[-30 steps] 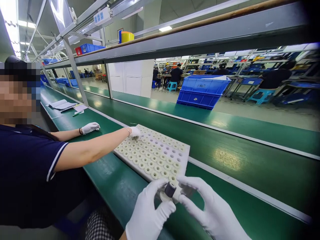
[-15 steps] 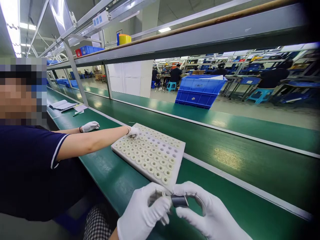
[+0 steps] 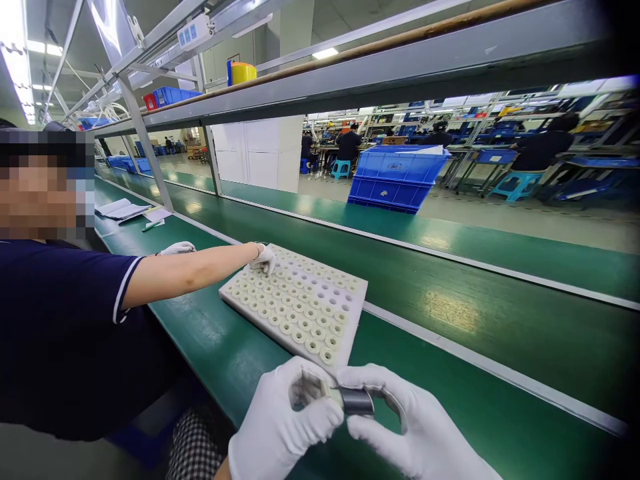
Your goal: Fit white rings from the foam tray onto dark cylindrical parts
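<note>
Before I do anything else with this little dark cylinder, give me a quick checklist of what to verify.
1. Dark cylinder pinched between left hand and right hand: ok.
2. Both hands gloved: ok.
3. White tray lying flat on the green belt: ok.
4. Tray free of other hands: not ok, co-worker's hand rests on its far corner.
5. Empty holes left in tray: ok, far rows open.
6. Cylinder undamaged: cannot tell.

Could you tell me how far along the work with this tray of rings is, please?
Most holes of the white tray hold rings; several at its far side are bare. The left hand and right hand hold a dark cylinder. A co-worker's hand touches the tray's far corner.
</note>
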A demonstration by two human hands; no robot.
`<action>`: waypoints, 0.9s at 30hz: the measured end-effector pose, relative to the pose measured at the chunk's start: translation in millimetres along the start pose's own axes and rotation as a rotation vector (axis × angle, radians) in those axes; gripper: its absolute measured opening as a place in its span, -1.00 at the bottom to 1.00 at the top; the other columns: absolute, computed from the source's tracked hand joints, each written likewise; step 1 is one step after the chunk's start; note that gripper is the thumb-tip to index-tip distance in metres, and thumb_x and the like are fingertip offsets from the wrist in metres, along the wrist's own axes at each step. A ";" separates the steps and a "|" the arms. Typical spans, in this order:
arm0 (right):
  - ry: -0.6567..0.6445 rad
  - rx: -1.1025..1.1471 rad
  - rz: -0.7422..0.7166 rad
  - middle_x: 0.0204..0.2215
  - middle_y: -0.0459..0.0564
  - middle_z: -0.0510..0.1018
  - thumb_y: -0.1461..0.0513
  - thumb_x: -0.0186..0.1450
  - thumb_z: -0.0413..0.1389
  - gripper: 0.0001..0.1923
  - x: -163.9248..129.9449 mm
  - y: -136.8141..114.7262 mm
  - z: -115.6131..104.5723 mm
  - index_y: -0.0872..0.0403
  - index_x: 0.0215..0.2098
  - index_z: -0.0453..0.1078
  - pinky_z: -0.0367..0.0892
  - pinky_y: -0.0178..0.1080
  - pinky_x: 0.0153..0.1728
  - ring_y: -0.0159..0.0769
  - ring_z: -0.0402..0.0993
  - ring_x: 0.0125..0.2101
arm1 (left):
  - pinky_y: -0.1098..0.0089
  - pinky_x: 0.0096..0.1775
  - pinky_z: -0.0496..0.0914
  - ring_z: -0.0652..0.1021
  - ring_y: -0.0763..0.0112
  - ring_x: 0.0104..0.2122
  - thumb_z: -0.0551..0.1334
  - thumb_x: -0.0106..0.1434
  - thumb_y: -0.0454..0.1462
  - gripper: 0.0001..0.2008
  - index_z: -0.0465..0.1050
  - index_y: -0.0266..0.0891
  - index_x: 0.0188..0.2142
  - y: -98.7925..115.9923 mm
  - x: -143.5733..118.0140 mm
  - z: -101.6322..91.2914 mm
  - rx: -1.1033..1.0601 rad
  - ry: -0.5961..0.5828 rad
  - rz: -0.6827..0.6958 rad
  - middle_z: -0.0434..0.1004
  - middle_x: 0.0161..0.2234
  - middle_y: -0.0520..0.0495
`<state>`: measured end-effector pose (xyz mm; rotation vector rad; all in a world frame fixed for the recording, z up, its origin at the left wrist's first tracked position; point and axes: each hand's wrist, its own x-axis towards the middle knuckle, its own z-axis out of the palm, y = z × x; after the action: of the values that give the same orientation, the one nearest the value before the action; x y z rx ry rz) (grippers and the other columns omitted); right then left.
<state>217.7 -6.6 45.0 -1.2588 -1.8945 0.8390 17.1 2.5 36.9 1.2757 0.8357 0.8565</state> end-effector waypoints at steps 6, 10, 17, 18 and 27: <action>0.003 -0.033 0.036 -0.27 0.01 0.64 0.14 0.19 0.21 -0.74 -3.5 -2.3 0.7 0.05 -0.17 0.54 0.54 -0.28 -0.24 -0.26 0.61 -0.31 | 0.50 -0.42 0.30 0.39 0.58 -0.51 0.37 0.15 0.08 -0.44 0.37 -0.41 -0.23 7.1 -0.4 -0.2 -0.096 -0.021 -0.045 0.39 -0.43 -0.06; 0.000 -0.064 0.058 -0.27 -0.02 0.64 0.14 0.19 0.18 -0.74 -7.0 0.3 2.7 0.03 -0.17 0.53 0.54 -0.34 -0.27 -0.31 0.61 -0.33 | 0.54 -0.48 0.31 0.40 0.61 -0.57 0.37 0.14 0.10 -0.43 0.34 -0.41 -0.25 10.3 4.5 -1.5 -0.151 -0.029 -0.133 0.40 -0.46 -0.05; -0.019 -0.144 0.053 -0.25 -0.05 0.63 0.10 0.27 0.18 -0.74 -10.7 7.3 7.0 0.01 -0.10 0.49 0.52 -0.40 -0.25 -0.36 0.59 -0.32 | 0.57 -0.52 0.29 0.38 0.63 -0.61 0.37 0.12 0.13 -0.41 0.32 -0.39 -0.28 8.3 6.8 -4.5 -0.199 -0.055 -0.184 0.39 -0.50 -0.02; -0.010 -0.158 0.039 -0.24 -0.05 0.63 0.11 0.28 0.18 -0.74 -11.0 8.3 7.9 0.01 -0.10 0.48 0.52 -0.41 -0.24 -0.36 0.60 -0.31 | 0.57 -0.52 0.29 0.39 0.62 -0.61 0.37 0.12 0.12 -0.41 0.32 -0.39 -0.28 8.1 6.6 -4.7 -0.200 -0.058 -0.182 0.39 -0.50 -0.02; 0.084 -0.166 -0.157 -0.16 -0.13 0.62 0.20 0.29 0.19 -0.72 -18.2 18.1 17.8 -0.05 -0.03 0.37 0.51 -0.50 -0.23 -0.45 0.61 -0.29 | 0.53 -0.35 0.30 0.38 0.59 -0.44 0.40 0.17 -0.10 -0.59 0.41 -0.40 -0.20 16.8 8.9 -11.4 -0.202 -0.068 -0.059 0.37 -0.39 -0.03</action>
<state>216.8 -20.4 17.0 -1.2041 -1.9983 0.5486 9.8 17.0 51.9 1.0921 0.7108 0.8247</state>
